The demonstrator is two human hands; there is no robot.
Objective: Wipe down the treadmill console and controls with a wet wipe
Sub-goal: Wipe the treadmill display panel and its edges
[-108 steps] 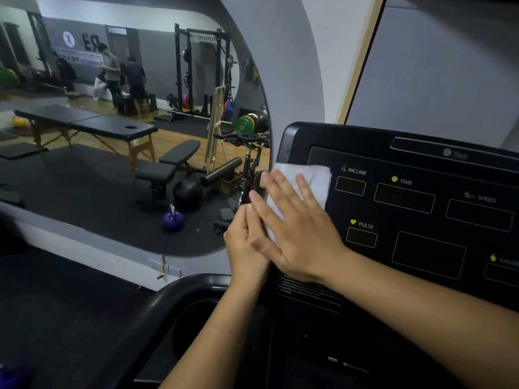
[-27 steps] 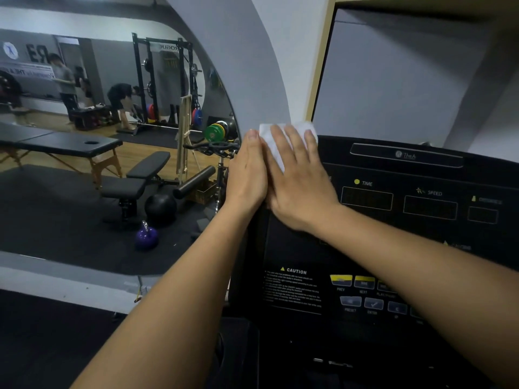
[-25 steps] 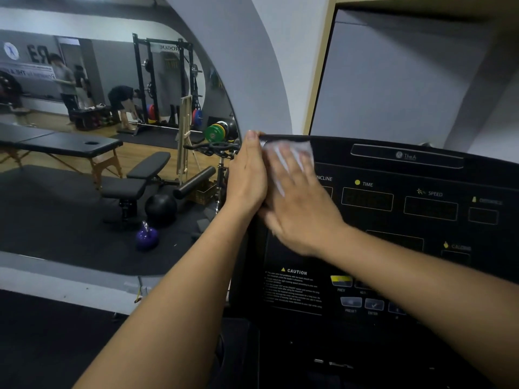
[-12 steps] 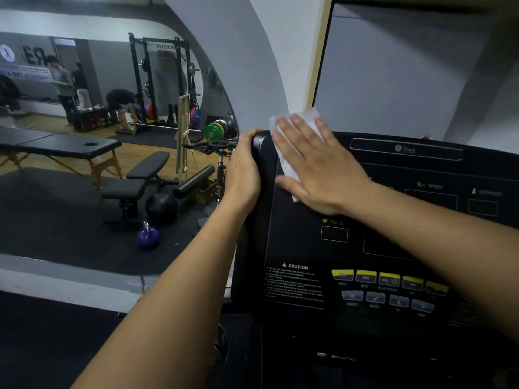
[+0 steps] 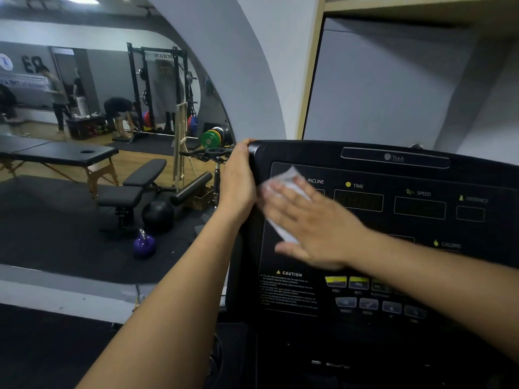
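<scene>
White wet wipe lies flat on the black treadmill console, pressed there by the straight, spread fingers of the right hand, which is blurred. Wipe edges show past the fingertips and between forefinger and thumb. Just left of those fingertips, the left hand grips the console's upper left edge, fingers curled round behind it. Below the right thumb sits a caution label, with the control buttons under the wrist. Beyond the left hand's knuckles, a mirror shows a purple kettlebell.
</scene>
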